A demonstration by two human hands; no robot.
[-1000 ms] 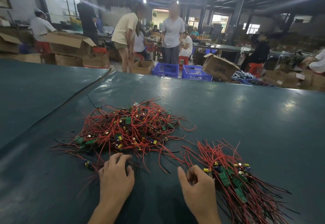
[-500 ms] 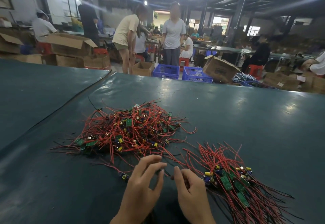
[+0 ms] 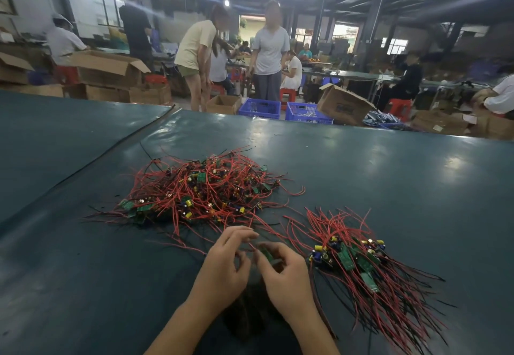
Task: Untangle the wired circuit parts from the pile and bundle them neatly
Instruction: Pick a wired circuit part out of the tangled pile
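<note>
A tangled pile [image 3: 203,190] of small green circuit boards with red and black wires lies on the dark green table [image 3: 389,176]. To its right lies a sorted bundle [image 3: 358,262], boards side by side and wires fanned toward the near right. Between the two, near the front edge, my left hand [image 3: 225,265] and my right hand [image 3: 283,274] meet. My right hand pinches a small green circuit board [image 3: 265,251]. My left hand's fingertips hold the red wire [image 3: 250,240] that runs from that board back toward the pile.
A seam [image 3: 111,151] splits the table on the left. Beyond the far edge stand several people, open cardboard boxes [image 3: 108,70], two blue crates [image 3: 261,108] and red stools [image 3: 399,107]. Loose wire ends stick out around both heaps.
My left hand moved right from the pile's near edge to meet my right hand. A circuit part has come out of the pile and now sits between both hands.
</note>
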